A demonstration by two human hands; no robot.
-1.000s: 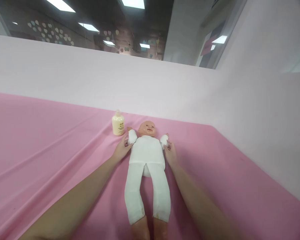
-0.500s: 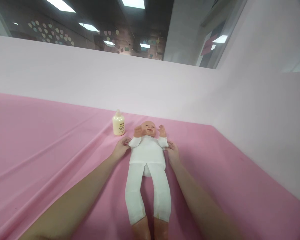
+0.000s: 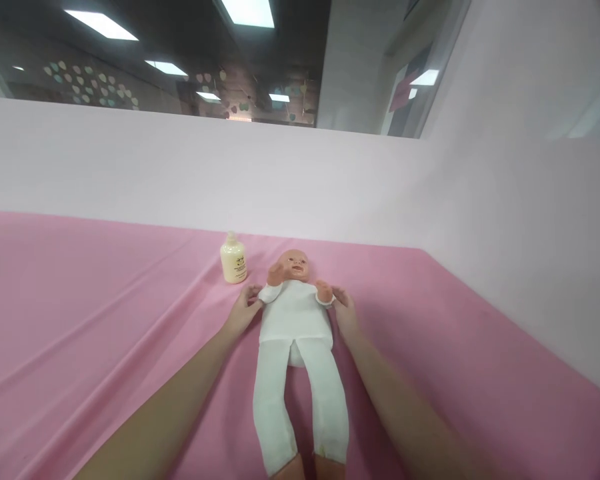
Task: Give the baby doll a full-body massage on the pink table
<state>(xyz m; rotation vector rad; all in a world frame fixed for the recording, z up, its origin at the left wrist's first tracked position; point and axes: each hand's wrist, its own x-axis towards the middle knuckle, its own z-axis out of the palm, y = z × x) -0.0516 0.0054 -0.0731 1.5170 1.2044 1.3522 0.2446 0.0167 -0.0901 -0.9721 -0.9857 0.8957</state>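
A baby doll (image 3: pixel 295 313) in a white top and white trousers lies on its back on the pink cloth (image 3: pixel 145 293), head away from me. My left hand (image 3: pixel 247 308) is closed at the doll's sleeve on the left, fingers and thumb at the cloth by the elbow. On the other side, my right hand (image 3: pixel 344 310) pinches the cuff of the doll's other sleeve. The doll's hand on the left is raised beside its head; the one on the right is lower, near its shoulder. A bottle of pale yellow liquid (image 3: pixel 234 261) stands upright left of the doll's head.
Behind the cloth rises a white wall (image 3: pixel 205 173), and another white wall (image 3: pixel 520 233) runs along the right. Above the back wall is a window (image 3: pixel 180 87) showing ceiling lights. Long folds run through the cloth at the left.
The doll's arm on the right has come down and inward with my right hand at its cuff. The view has tilted slightly, so the doll and bottle sit lower in the picture.
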